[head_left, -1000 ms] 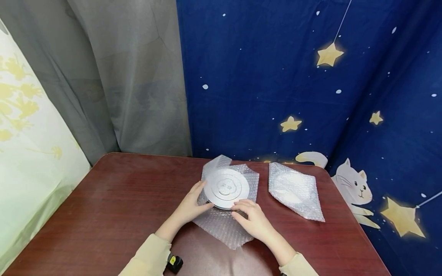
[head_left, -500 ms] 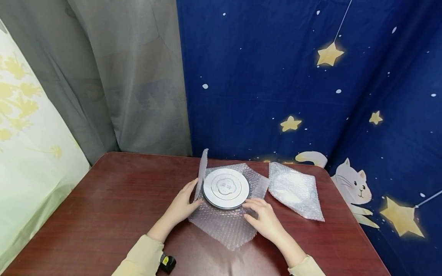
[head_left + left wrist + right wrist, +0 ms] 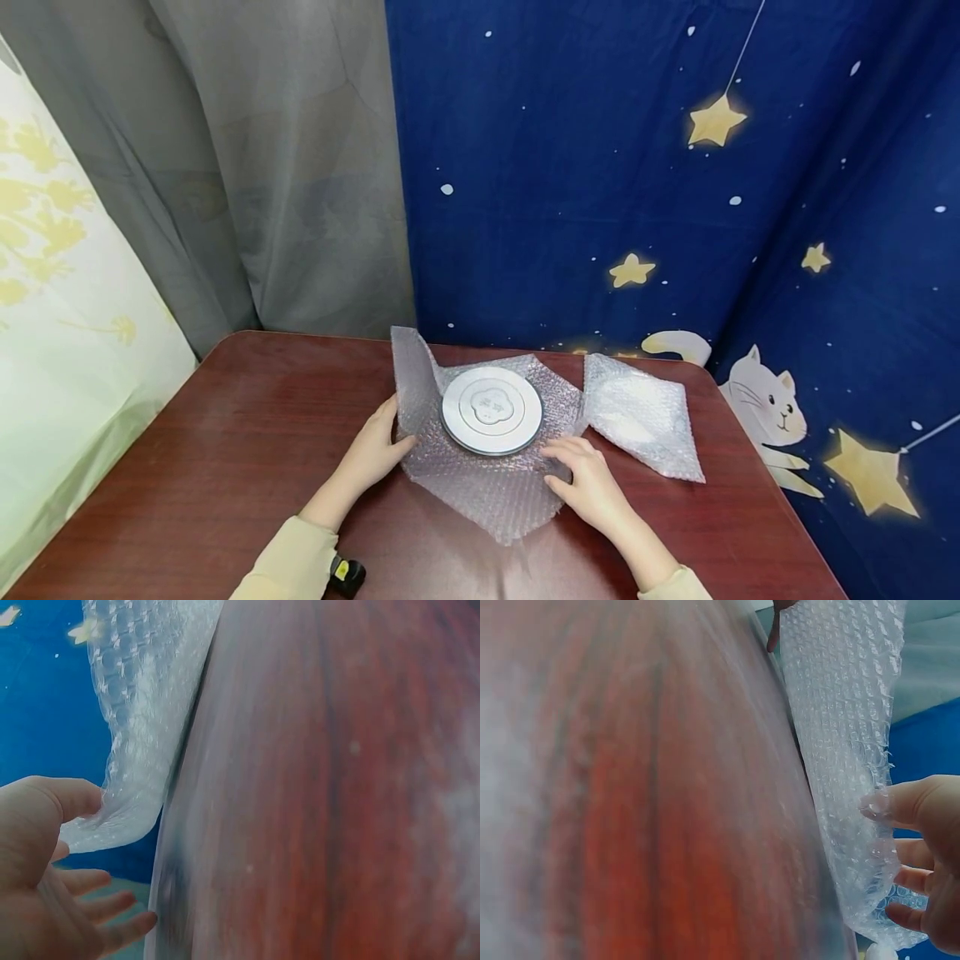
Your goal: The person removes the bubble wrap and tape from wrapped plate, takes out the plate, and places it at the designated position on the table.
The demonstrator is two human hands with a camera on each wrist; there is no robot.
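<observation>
In the head view a round silver-white disc [image 3: 492, 411] with raised rings and a flower-shaped centre lies on a spread sheet of bubble wrap [image 3: 480, 498]. The left hand [image 3: 372, 446] is at the sheet's left edge, its thumb [image 3: 79, 796] touching the wrap and its other fingers spread. Beside that hand a flap [image 3: 413, 379] of the sheet stands up. On the right, the other hand [image 3: 587, 481] touches the sheet's edge with loosely bent fingers. The right wrist view shows its thumb [image 3: 891, 804] over the wrap and fingers partly behind it.
A second piece of bubble wrap [image 3: 641, 417] lies at the right, next to the sheet's right corner. Everything rests on a dark red wooden table [image 3: 247, 433]. Behind it hang a grey curtain [image 3: 315, 167] and a blue starry one [image 3: 540, 167].
The wrap flap that covered part of the disc has swung off to the left, baring the disc. Left hand moved left, right hand slightly right; the sheet's right corner spread outward.
</observation>
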